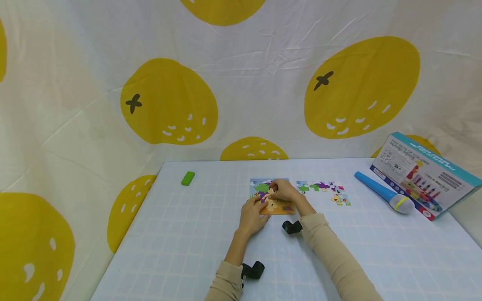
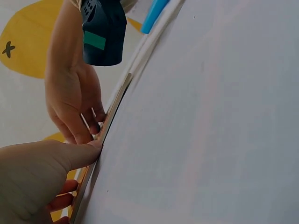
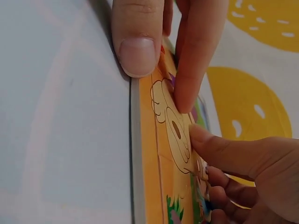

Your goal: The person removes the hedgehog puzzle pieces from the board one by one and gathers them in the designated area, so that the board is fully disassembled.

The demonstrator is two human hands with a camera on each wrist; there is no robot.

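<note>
A jigsaw puzzle board [image 1: 283, 209] with an orange lower part and a cartoon picture lies flat on the table. My left hand [image 1: 251, 217] rests at its left side: the thumb [image 3: 138, 56] presses at the near edge and a straight finger [image 3: 189, 88] touches the picture. Over the upper right of the board is my right hand [image 1: 284, 190], thumb and fingers bent together at a puzzle piece [image 3: 202, 170], mostly hidden by the fingers. Right of the board lie several loose puzzle pieces [image 1: 321, 186], with more pieces [image 1: 340, 199] just below them.
A green block [image 1: 188, 178] lies at the back left. On the right are a blue toy microphone [image 1: 380, 190] and a large toy box [image 1: 425, 175] leaning tilted. A fruit-printed curtain [image 1: 263, 83] hangs behind the table [image 1: 180, 234].
</note>
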